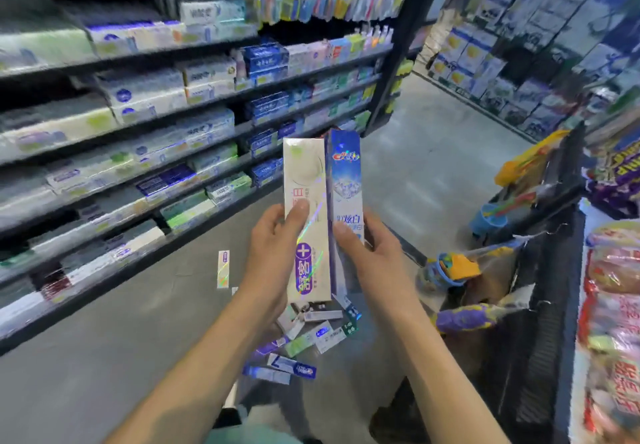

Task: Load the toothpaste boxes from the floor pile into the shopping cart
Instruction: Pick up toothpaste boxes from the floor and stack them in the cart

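I note left hand (273,246) gripping glossy cream carton (306,218), right hand (377,256) gripping blue carton (346,180) beside it, cardboard pile (301,339) on floor (104,357) below carton.

Single head-worn view, wide-angle, looking forward and down along store aisle. Floor pile (304,336) sits low centre, near camera. Shelving (138,131) left of pile, shopping cart (540,305) right of pile, cropped by frame edge. Edges blurred.

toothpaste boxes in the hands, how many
2, upright and side by side: a cream box in the left hand, a blue box in the right hand. Others may hide behind.
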Tool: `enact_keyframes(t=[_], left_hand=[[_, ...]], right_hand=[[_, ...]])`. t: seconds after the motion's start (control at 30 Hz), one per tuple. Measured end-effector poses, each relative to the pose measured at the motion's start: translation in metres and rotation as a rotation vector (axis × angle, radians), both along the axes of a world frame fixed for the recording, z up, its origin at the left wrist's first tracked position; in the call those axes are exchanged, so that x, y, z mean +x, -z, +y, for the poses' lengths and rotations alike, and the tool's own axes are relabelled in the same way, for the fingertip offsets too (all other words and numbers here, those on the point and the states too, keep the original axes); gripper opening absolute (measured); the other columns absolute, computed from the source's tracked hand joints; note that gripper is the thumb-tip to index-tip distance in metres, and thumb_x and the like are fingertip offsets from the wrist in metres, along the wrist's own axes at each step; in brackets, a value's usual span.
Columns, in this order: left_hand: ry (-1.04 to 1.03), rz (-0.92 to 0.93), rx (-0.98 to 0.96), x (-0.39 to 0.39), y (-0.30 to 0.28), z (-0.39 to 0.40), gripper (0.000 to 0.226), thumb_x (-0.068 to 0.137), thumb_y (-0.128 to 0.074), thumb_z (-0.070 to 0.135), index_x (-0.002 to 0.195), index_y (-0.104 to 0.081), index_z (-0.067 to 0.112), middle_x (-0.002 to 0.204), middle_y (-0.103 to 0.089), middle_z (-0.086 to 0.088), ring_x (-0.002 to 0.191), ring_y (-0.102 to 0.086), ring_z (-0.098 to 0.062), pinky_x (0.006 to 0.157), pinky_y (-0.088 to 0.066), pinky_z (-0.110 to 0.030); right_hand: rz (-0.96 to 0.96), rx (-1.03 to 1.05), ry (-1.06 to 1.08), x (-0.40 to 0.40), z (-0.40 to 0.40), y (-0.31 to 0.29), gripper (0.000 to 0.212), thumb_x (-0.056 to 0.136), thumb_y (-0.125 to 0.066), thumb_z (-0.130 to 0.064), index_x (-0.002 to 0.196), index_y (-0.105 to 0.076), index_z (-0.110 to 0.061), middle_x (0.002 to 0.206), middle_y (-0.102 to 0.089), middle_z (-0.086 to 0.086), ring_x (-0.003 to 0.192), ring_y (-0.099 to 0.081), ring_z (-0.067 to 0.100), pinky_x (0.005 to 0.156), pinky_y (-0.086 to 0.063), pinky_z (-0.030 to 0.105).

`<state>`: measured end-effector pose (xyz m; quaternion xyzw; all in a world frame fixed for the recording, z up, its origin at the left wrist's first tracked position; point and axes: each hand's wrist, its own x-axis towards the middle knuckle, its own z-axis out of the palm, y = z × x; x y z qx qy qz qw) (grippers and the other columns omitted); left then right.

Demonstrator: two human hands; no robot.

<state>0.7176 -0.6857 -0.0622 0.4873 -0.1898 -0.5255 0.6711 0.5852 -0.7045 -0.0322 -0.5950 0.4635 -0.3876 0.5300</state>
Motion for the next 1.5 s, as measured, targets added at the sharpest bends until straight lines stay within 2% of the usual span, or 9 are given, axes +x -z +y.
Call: enact_keyframes(t=[0.1,0.3,0.5,0.67,0.9,1.17,1.3,1.43,1.5], left_hand=[[-0.096,0.004,-0.048,0.031,-0.016,0.010,0.032,0.101,-0.060,0.027,0.122,-0.063,0.004,0.109,-0.074,-0.020,0.101,-0.072,-0.038,0.084,-0.061,-0.046],[-0.359,0.001,-0.029,0.080,-0.019,0.062,0.027,0.098,-0.065,0.024,0.119,-0.067,0.007,0.111,-0.075,-0.017,0.106,-0.070,-0.040,0.097,-0.053,-0.060],[-0.780,-0.058,0.026,0.097,-0.020,0.156,0.024,0.098,-0.065,0.021,0.118,-0.068,0.009,0.107,-0.076,-0.014,0.103,-0.072,-0.036,0.093,-0.057,-0.054],[-1.180,-0.054,0.105,0.078,-0.016,0.260,0.027,0.096,-0.066,0.022,0.119,-0.067,0.008,0.110,-0.075,-0.015,0.103,-0.071,-0.036,0.091,-0.057,-0.049],[-1.601,-0.009,0.175,0.030,-0.012,0.402,0.020,0.101,-0.057,0.015,0.116,-0.068,0.006,0.105,-0.077,-0.014,0.099,-0.073,-0.034,0.080,-0.061,-0.040],[-1.871,0.090,0.130,0.006,0.011,0.561,0.020,0.099,-0.060,0.019,0.114,-0.070,0.009,0.105,-0.076,-0.016,0.101,-0.073,-0.037,0.091,-0.057,-0.051],[-1.903,0.114,0.112,0.009,0.022,0.644,0.018,0.100,-0.060,0.019,0.112,-0.070,0.011,0.101,-0.077,-0.013,0.090,-0.075,-0.029,0.078,-0.058,-0.039],[-1.909,0.173,0.134,0.015,0.034,0.711,0.020,0.097,-0.064,0.025,0.114,-0.071,0.017,0.108,-0.077,-0.012,0.100,-0.073,-0.031,0.091,-0.057,-0.047],[-1.913,0.208,0.136,0.020,0.039,0.736,0.020,0.097,-0.064,0.025,0.115,-0.071,0.018,0.106,-0.077,-0.011,0.100,-0.074,-0.031,0.089,-0.057,-0.046]], right_hand=[[-0.050,-0.008,-0.084,0.037,0.001,-0.010,0.020,0.100,-0.060,-0.015,0.118,-0.066,-0.023,0.109,-0.076,-0.001,0.100,-0.073,0.019,0.087,-0.058,0.035],[-0.094,-0.069,-0.316,0.102,0.023,-0.017,0.028,0.099,-0.059,-0.004,0.123,-0.065,-0.018,0.107,-0.077,-0.004,0.099,-0.072,0.013,0.082,-0.056,0.025],[-0.106,-0.083,-0.727,0.155,0.075,-0.008,0.036,0.098,-0.063,-0.012,0.133,-0.060,-0.020,0.118,-0.073,-0.006,0.109,-0.069,0.014,0.094,-0.056,0.037],[-0.132,-0.051,-1.170,0.183,0.156,0.007,0.041,0.095,-0.063,0.000,0.129,-0.059,-0.022,0.112,-0.072,-0.017,0.101,-0.069,0.003,0.080,-0.050,0.013],[-0.089,0.049,-1.608,0.190,0.297,0.016,0.052,0.090,-0.067,0.003,0.135,-0.055,-0.019,0.104,-0.072,-0.023,0.092,-0.069,-0.003,0.073,-0.049,0.008],[-0.007,0.029,-1.821,0.197,0.466,0.036,0.053,0.089,-0.068,0.004,0.135,-0.056,-0.019,0.114,-0.074,-0.005,0.100,-0.071,0.007,0.079,-0.052,0.015],[0.024,0.052,-1.852,0.205,0.549,0.046,0.051,0.089,-0.067,0.006,0.132,-0.058,-0.019,0.114,-0.074,-0.006,0.101,-0.071,0.009,0.077,-0.051,0.012],[0.064,0.079,-1.857,0.210,0.613,0.051,0.049,0.088,-0.067,0.007,0.128,-0.059,-0.020,0.110,-0.074,-0.009,0.097,-0.071,0.004,0.075,-0.052,0.013],[0.093,0.073,-1.858,0.217,0.637,0.056,0.048,0.088,-0.066,0.007,0.127,-0.058,-0.020,0.103,-0.075,-0.014,0.093,-0.070,0.001,0.073,-0.051,0.011]])
